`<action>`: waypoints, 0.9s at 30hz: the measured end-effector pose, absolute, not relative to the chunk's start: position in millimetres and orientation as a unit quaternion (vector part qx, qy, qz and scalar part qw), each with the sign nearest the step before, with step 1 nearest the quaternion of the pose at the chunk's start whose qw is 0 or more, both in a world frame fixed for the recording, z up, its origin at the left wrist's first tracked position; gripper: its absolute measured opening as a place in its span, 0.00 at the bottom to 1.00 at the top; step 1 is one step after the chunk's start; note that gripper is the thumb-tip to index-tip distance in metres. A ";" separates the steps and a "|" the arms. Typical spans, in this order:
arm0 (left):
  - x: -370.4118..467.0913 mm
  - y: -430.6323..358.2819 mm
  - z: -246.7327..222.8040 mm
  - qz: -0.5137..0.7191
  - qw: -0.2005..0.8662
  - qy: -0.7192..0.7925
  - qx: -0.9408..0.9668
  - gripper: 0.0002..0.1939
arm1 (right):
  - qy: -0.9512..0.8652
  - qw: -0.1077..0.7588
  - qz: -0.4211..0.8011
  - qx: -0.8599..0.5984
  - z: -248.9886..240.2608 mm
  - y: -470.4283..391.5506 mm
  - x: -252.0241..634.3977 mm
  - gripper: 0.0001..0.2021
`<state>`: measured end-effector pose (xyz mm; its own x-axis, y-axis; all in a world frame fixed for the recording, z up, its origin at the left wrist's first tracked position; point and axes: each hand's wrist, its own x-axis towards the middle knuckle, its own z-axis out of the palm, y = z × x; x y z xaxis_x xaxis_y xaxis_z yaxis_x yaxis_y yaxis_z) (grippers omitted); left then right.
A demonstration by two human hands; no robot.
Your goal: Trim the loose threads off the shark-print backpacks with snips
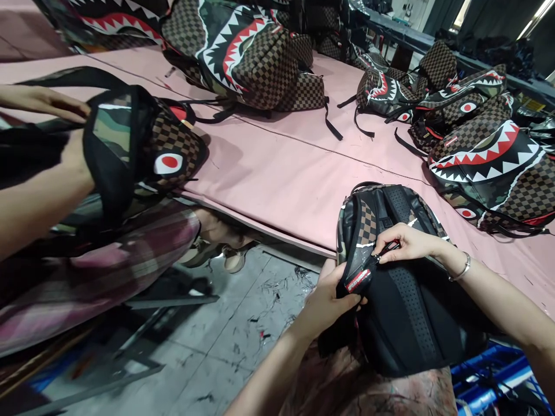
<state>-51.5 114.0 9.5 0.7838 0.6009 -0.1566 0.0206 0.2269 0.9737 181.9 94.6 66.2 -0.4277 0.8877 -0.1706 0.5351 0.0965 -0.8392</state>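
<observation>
A black backpack with checkered and camouflage side panels rests on my lap against the table's edge, its padded back facing up. My left hand is closed on the strap, which bears a red label, at the backpack's left side. Just above it, my right hand, with a silver bracelet on the wrist, pinches a small black tool with finger loops, perhaps thread snips, against the strap. The tool's tip is too small to make out.
At the left, another person's hands hold a camouflage and checkered bag. Shark-mouth backpacks lie along the back and right of the pink table. Thread scraps litter the floor; a blue crate stands at lower right.
</observation>
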 end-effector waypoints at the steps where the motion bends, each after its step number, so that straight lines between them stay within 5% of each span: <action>1: -51.5 113.8 10.1 0.194 0.737 0.265 0.591 0.26 | -0.722 0.191 0.445 -0.494 67.3 95.1 180.5 0.11; 27: -46.9 109.6 25.5 0.162 0.806 0.259 0.508 0.27 | -0.722 0.199 0.418 -0.514 76.5 88.6 192.3 0.15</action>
